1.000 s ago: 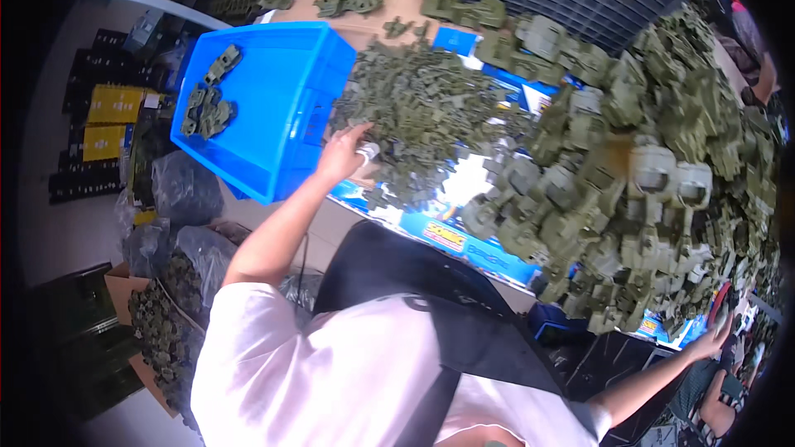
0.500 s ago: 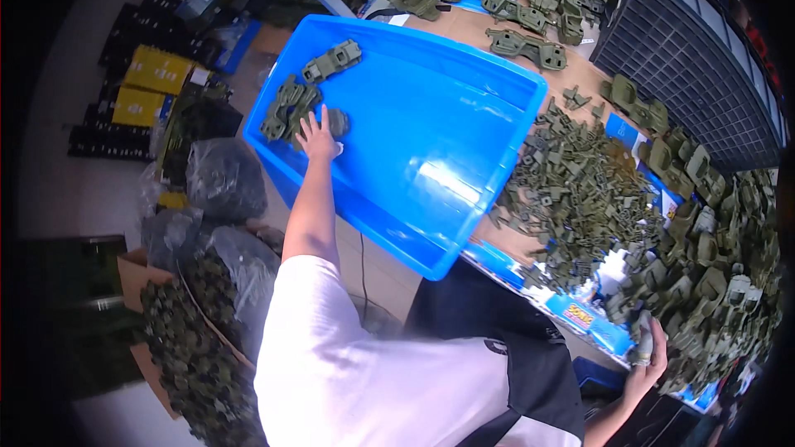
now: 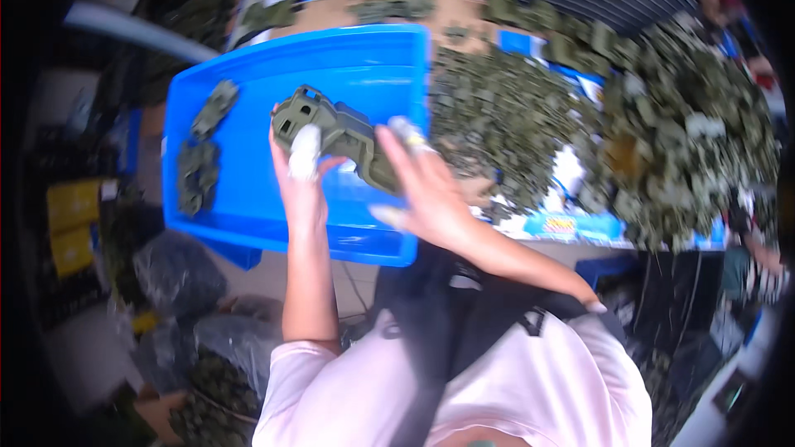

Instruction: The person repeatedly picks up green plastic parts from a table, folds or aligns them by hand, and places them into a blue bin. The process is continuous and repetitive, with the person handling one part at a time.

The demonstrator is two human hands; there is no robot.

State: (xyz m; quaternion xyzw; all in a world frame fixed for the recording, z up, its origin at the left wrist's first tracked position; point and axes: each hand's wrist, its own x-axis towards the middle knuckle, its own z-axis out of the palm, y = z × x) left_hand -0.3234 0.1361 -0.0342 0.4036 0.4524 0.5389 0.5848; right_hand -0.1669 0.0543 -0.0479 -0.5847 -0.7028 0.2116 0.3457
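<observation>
Both our hands now up off the bin floor, left hand (image 3: 302, 178) and right hand (image 3: 422, 194) closed on one olive-green moulded plastic part (image 3: 335, 132), held above blue plastic bin (image 3: 248, 207), loose green parts (image 3: 199, 174) at its left end

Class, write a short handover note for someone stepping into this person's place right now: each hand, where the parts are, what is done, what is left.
Left hand: grips the olive-green moulded plastic part, fingertip taped white.
Right hand: holds the same part's other end.
Both are above the shallow blue plastic bin.
Done: a few green parts lie in the bin's left side.
Left: a large heap of green parts on the table beside it.
</observation>
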